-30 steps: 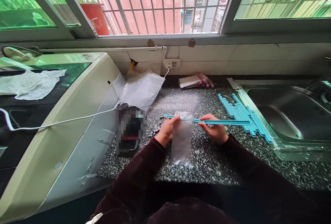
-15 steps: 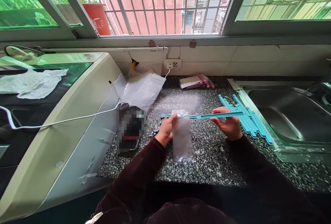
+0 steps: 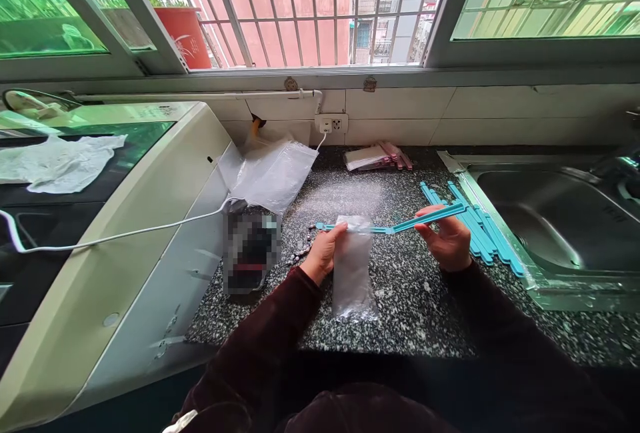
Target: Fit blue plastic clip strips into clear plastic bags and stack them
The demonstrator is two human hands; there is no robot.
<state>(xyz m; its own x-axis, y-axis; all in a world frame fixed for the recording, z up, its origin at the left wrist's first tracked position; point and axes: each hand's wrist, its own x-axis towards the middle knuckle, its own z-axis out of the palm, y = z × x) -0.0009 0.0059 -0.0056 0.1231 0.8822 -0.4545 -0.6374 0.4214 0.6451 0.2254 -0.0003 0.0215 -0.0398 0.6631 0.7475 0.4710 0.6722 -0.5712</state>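
Observation:
A small clear plastic bag [image 3: 353, 273] lies on the speckled granite counter [image 3: 410, 313] in front of me. A long teal sealing clip [image 3: 400, 224] runs across the bag's top. My left hand [image 3: 324, 251] pinches the bag's top and the clip's left part. My right hand [image 3: 447, 238] grips the clip's right part, which is bent upward and to the right at an angle. Both sleeves are dark maroon.
A pile of teal clips [image 3: 475, 223] lies beside the steel sink [image 3: 555, 219] on the right. Pink clips and flat bags [image 3: 377, 155] sit near the wall socket [image 3: 331, 124]. Larger clear bags [image 3: 273, 173], a blurred dark object [image 3: 250, 249] and a white appliance [image 3: 100, 233] are to the left.
My right hand slid rightward along the clip and lifted its right part, so the clip now bends upward instead of lying straight. The left hand stayed on the bag.

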